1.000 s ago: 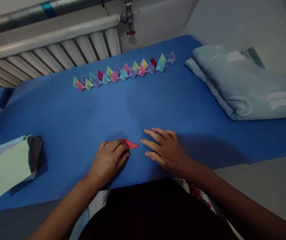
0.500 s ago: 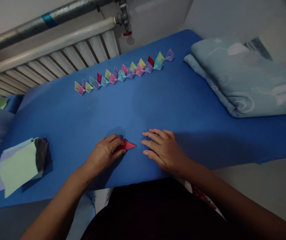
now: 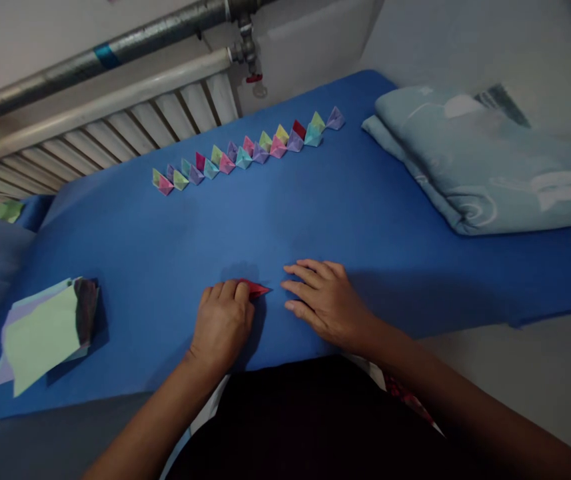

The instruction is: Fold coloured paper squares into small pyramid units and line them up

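Closed over a small piece of folded red paper [image 3: 256,289] is my left hand [image 3: 224,317], close to the near edge of the blue surface [image 3: 265,220]. The paper's pointed tip sticks out to the right of my fingers; the rest is hidden under them. My right hand [image 3: 322,293] rests on the surface just right of that tip, fingers spread, holding nothing. Farther back stands a slanting double row of small folded paper boats [image 3: 242,158] in pink, purple, blue, green, yellow and red.
At the left lies a stack of paper sheets [image 3: 42,330], pale green on top, with a dark piece at its right side. A folded light-blue blanket [image 3: 485,167] covers the right back. Behind the surface are a white radiator [image 3: 165,113] and a metal pipe [image 3: 155,40].
My left hand has turned over the red paper, its back now more upward and knuckles forward. The red paper looks narrower and more tilted. My right hand has stayed in place.
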A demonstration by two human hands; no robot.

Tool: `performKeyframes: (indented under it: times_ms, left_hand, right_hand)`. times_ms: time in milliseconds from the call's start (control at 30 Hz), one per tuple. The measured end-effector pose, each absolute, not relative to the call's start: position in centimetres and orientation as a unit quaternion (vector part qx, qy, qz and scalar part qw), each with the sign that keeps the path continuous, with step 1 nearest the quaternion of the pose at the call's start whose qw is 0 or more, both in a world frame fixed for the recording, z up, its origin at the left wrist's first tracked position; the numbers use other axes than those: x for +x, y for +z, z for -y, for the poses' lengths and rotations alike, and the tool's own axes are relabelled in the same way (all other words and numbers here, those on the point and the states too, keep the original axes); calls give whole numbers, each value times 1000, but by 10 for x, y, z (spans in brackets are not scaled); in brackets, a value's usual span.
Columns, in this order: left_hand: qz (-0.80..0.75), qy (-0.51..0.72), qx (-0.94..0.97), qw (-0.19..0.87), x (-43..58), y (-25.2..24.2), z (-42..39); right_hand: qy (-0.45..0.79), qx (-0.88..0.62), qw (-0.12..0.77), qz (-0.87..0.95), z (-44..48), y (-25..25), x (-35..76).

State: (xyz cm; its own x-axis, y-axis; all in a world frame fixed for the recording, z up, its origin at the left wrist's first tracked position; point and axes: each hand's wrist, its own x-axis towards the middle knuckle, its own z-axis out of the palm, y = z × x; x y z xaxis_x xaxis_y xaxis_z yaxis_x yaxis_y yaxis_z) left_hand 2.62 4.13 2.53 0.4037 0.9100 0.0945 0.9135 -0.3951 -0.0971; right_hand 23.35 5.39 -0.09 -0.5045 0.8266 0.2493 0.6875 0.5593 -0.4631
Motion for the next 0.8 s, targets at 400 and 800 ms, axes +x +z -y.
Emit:
performKeyframes:
  times_ms: [400,800]
  left_hand:
    - [628,-223,-746,-16,16,26,-50]
    - [641,-341,-674,-133,44,39,-51]
  right_hand:
    - [236,-458,350,782,-50,5,219]
    - [266,-484,438,709,-55,26,182]
